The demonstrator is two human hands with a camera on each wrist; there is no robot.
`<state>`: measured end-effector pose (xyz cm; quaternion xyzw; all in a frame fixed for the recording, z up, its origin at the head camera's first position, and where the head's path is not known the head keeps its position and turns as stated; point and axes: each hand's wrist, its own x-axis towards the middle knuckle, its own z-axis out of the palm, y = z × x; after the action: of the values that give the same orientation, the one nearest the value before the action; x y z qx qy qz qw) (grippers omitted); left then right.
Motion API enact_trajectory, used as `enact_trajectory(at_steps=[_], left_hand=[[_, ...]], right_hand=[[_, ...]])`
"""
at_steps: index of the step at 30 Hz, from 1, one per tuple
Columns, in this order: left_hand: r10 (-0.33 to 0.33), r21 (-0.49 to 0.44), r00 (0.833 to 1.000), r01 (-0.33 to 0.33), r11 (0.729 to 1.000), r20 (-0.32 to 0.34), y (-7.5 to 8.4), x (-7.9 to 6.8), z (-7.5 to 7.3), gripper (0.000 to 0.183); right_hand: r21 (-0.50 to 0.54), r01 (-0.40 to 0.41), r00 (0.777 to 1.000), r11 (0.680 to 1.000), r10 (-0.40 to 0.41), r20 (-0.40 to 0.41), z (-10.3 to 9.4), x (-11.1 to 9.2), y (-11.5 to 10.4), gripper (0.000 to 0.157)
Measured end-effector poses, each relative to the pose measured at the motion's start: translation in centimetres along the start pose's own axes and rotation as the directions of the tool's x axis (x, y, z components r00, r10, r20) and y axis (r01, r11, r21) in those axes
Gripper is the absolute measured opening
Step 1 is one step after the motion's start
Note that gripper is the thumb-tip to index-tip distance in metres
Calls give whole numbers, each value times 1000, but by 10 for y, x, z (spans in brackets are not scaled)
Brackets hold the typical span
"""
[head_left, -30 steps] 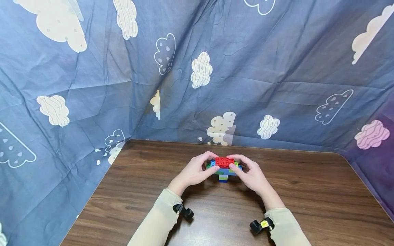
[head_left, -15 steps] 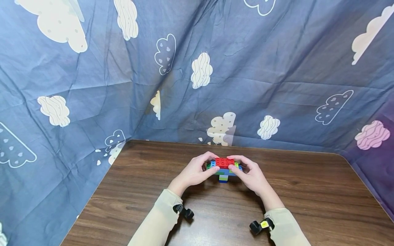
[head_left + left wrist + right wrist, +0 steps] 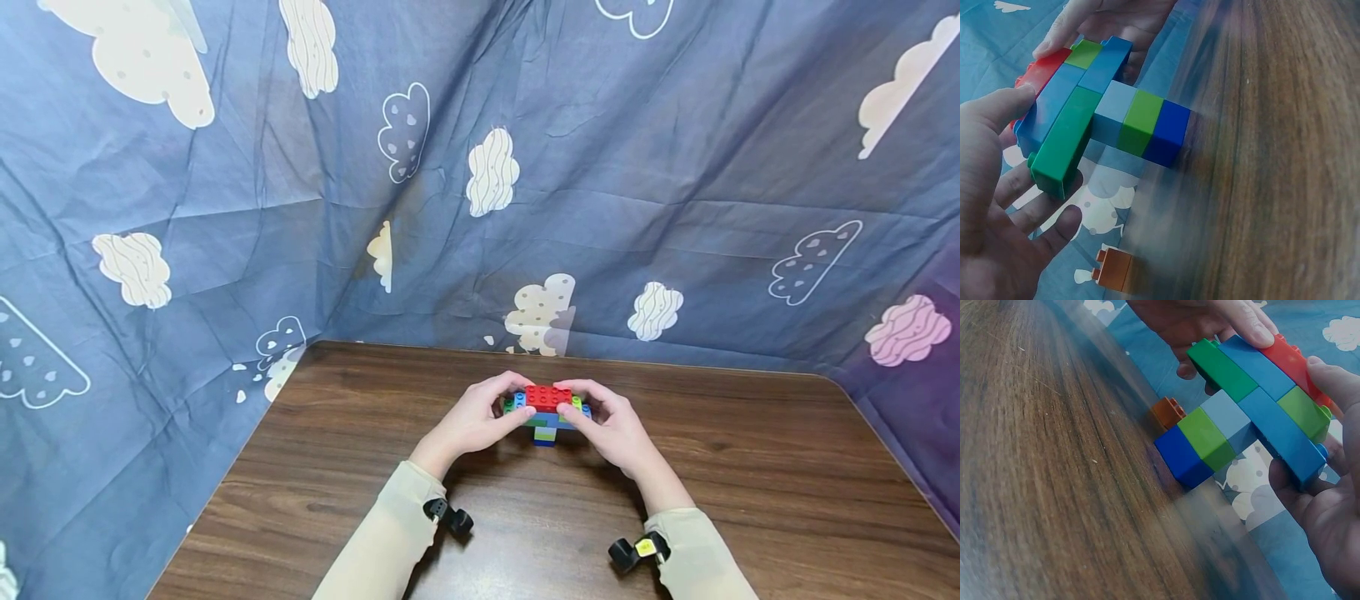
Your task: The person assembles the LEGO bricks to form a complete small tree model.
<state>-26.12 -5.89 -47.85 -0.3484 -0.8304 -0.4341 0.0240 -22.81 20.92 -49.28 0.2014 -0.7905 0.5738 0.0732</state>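
A toy building-brick structure stands upright on the table, with a red brick (image 3: pixel 548 398) on top. My left hand (image 3: pixel 480 412) pinches the red brick at its left end, thumb in front and index finger behind. At the other end my right hand (image 3: pixel 617 423) pinches it the same way. Below the red one, in the left wrist view, come a blue brick (image 3: pixel 1054 109) and a lime brick (image 3: pixel 1084 55), then a green brick (image 3: pixel 1065 144) beside another blue one. A narrow column of light blue, lime (image 3: pixel 1207 434) and dark blue bricks (image 3: pixel 1183 457) forms the base.
An orange-brown brick (image 3: pixel 1115 270) sits behind the structure, hidden from the head view. The brown wooden table (image 3: pixel 322 467) ends at a blue cloud-print cloth (image 3: pixel 585 208) hanging behind and at the sides. Each sleeved wrist carries a small black camera (image 3: pixel 450 517).
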Motion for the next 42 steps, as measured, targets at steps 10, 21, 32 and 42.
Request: enact_trajectory(at_steps=[10,21,32,42], left_hand=[[62,61,998,-61,996,-19,-1,1,1,33],[76,88,997,-75,993,-10,1,2,1,34],[84,81,996,-82,993,-23,0,0,0,33],[72,40,997,-71,997,-16,-3,0,0,35]], right_hand=[[52,0,1000,999,0,3,1,0,-3,32],[68,1,1000,998,-1,3,0,-1,-3,32],[76,-19,1000,997,19,-3,3,0,0,32],[97,-20,1000,995,22,-17,6,-2,8,34]])
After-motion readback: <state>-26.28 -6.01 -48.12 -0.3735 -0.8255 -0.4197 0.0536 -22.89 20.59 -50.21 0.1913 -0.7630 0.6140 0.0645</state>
